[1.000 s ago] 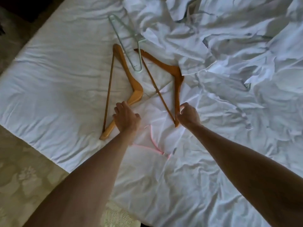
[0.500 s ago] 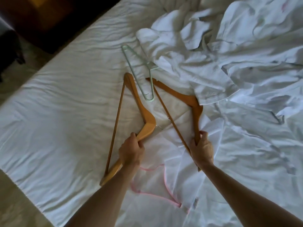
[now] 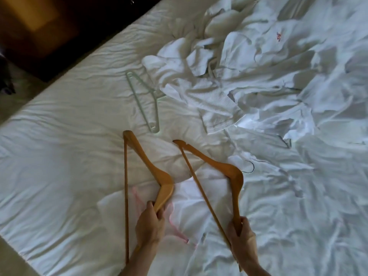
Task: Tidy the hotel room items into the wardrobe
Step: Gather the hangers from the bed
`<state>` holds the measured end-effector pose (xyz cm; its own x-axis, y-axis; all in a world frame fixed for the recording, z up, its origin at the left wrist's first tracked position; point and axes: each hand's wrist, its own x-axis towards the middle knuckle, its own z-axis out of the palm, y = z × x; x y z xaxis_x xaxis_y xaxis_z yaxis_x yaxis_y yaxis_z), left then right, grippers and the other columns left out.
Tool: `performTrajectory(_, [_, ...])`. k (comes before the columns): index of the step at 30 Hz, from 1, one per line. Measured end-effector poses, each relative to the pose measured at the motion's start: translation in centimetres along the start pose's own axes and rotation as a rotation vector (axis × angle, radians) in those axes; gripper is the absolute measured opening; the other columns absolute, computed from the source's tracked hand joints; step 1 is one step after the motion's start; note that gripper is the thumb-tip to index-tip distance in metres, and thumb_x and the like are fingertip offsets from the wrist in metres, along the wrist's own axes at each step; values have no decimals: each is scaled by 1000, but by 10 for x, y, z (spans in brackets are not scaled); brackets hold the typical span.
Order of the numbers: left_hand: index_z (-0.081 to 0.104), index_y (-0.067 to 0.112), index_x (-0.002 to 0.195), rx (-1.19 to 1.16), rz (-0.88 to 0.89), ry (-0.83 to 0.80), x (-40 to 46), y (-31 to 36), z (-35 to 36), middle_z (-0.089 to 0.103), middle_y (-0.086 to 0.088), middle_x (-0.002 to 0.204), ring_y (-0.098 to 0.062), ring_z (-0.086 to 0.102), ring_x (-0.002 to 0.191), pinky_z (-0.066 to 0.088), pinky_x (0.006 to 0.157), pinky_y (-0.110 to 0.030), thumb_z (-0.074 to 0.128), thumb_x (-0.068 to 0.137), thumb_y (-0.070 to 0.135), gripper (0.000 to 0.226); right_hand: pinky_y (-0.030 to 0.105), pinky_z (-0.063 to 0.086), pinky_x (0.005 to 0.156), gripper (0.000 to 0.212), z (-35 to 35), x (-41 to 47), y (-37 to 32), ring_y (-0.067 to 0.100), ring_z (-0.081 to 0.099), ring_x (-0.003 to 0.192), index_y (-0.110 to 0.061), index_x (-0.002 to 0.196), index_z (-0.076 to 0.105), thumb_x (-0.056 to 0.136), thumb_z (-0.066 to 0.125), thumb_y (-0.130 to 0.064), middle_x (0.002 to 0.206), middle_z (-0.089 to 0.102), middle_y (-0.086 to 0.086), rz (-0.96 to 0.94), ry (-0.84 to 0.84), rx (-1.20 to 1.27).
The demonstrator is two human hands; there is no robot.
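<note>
Hangers are sitting in both hands above a white bed [image 3: 59, 156]. The left hand [image 3: 150, 226] is wrapping its fingers [image 3: 161, 213] around the near arm of the left wooden hanger [image 3: 157, 176]; that hanger's lower end is disappearing behind the forearm, and its hook cannot be made out. The right hand [image 3: 242, 235] is curling its fingers [image 3: 246, 222] around the near arm of the right wooden hanger [image 3: 219, 166], whose thin metal hook [image 3: 250, 167] is poking out to the right, faint against the sheet. The near end of its crossbar is running down behind the wrist and is lost near the frame edge. Under and between the two hangers, a white cloth bag with a pink cord [image 3: 175, 220] is lying on the bed, partly covered by the left hand. Farther off, a pale green hanger [image 3: 143, 100] is lying flat, its far right end tucked under a heap of white bathrobes [image 3: 219, 92]. The heap is blending into rumpled bedding on the right, so single garments are hard to separate. A small red emblem [image 3: 278, 36] is too blurred to read. Dark furniture is filling the far left corner.
</note>
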<state>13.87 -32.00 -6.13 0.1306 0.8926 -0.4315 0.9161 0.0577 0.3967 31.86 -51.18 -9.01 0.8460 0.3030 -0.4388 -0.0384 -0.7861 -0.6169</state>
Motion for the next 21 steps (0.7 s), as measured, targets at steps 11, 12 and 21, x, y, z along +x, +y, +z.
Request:
performTrajectory(11, [56,17,86,-31,-22,18,-25,-7,14,71,-12,90,-36,67,90,44,67,-34,56,89,67,50,36,55,50,12,-40,-9,20,17,64,50,-19,79,63,84,72,-26,57,67,2,57,-146,61])
performTrajectory(12, [55,18,84,-41,-24,14,-26,-8,13,71,-11,88,-36,67,88,47,68,-35,55,89,65,48,40,57,54,13,-39,-5,17,17,66,51,-19,79,65,84,73,-27,57,68,1,64,-134,85])
performTrajectory(21, [60,22,80,-152,43,-12,-21,-15,-2,66,3,71,-21,65,69,52,63,-35,64,89,56,36,30,51,69,23,-34,45,-31,22,69,79,-20,104,67,80,69,-21,83,73,3,175,36,199])
